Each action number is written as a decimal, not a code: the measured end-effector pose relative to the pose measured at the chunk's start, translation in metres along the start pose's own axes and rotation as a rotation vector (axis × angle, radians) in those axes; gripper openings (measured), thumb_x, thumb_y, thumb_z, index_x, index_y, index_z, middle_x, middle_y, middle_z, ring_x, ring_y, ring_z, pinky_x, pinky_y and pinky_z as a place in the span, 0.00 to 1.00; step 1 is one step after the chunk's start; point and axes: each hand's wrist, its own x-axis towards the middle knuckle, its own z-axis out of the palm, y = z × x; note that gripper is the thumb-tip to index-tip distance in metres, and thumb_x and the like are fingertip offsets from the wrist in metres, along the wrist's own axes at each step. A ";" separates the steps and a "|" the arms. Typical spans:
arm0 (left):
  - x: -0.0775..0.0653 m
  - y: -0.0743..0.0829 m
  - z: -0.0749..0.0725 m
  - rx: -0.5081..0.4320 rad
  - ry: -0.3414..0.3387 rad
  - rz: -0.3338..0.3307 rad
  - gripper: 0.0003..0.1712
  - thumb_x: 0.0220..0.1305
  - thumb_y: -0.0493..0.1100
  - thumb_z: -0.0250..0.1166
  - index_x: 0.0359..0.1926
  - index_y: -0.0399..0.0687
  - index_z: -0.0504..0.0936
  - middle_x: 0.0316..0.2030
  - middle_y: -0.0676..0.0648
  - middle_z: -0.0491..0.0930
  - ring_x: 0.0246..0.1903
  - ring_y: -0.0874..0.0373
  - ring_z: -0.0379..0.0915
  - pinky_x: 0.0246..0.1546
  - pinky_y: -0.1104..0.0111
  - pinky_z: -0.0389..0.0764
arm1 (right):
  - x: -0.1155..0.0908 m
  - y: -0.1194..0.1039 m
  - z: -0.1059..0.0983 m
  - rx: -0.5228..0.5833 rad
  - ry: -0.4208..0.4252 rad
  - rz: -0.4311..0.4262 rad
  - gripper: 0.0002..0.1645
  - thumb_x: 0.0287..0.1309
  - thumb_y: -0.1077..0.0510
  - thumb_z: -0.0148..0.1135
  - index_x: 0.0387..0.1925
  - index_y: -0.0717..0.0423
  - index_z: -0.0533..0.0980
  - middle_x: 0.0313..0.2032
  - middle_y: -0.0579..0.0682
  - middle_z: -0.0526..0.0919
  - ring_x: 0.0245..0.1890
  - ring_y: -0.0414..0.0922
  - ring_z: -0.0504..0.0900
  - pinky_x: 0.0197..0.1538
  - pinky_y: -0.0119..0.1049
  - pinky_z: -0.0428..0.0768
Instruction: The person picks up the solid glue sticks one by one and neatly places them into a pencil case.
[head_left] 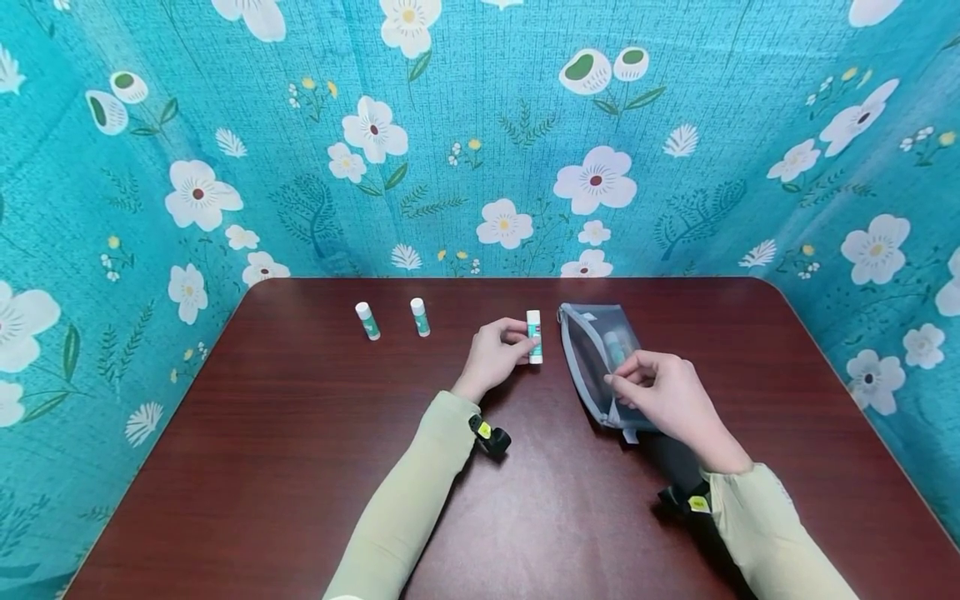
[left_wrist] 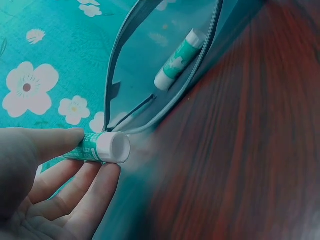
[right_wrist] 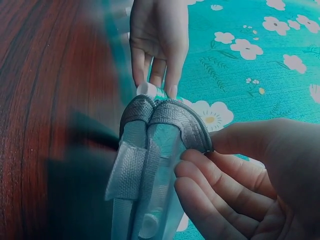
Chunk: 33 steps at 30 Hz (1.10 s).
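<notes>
My left hand [head_left: 497, 354] pinches a green-and-white glue stick [head_left: 534, 335] between thumb and fingers, just left of the pouch's mouth. The grey mesh zip pouch [head_left: 581, 362] lies on the table with its zipped side spread apart. At the pouch's near right edge, my right hand [head_left: 663, 392] pinches the zipper edge between thumb and fingers, as the right wrist view shows close up. Inside the pouch lies another glue stick [left_wrist: 180, 59], visible through the opening in the left wrist view.
Two more glue sticks, one on the left [head_left: 367, 321] and one beside it [head_left: 420, 317], lie toward the back of the dark red wooden table [head_left: 300, 433]. A blue flowered cloth [head_left: 450, 183] hangs behind the table and along its sides.
</notes>
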 end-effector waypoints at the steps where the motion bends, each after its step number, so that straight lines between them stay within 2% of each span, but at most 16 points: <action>1: 0.000 0.000 0.002 -0.002 -0.003 -0.005 0.15 0.67 0.39 0.71 0.52 0.39 0.83 0.37 0.45 0.84 0.32 0.55 0.85 0.37 0.64 0.87 | 0.000 0.000 0.000 0.001 0.000 0.002 0.04 0.62 0.58 0.73 0.33 0.53 0.84 0.23 0.45 0.84 0.21 0.42 0.81 0.27 0.34 0.79; 20: -0.001 -0.001 0.030 -0.139 -0.060 -0.095 0.16 0.65 0.36 0.71 0.50 0.34 0.81 0.36 0.43 0.84 0.30 0.51 0.86 0.35 0.64 0.87 | 0.001 0.001 0.003 -0.009 0.010 0.003 0.06 0.63 0.57 0.72 0.33 0.55 0.84 0.23 0.43 0.85 0.22 0.41 0.82 0.26 0.34 0.80; 33: 0.001 0.003 0.046 -0.169 -0.110 -0.189 0.14 0.65 0.34 0.71 0.48 0.33 0.79 0.34 0.44 0.84 0.28 0.52 0.86 0.35 0.63 0.87 | 0.001 0.001 0.003 0.005 0.007 0.003 0.05 0.62 0.57 0.73 0.33 0.53 0.84 0.24 0.43 0.85 0.22 0.41 0.83 0.27 0.35 0.81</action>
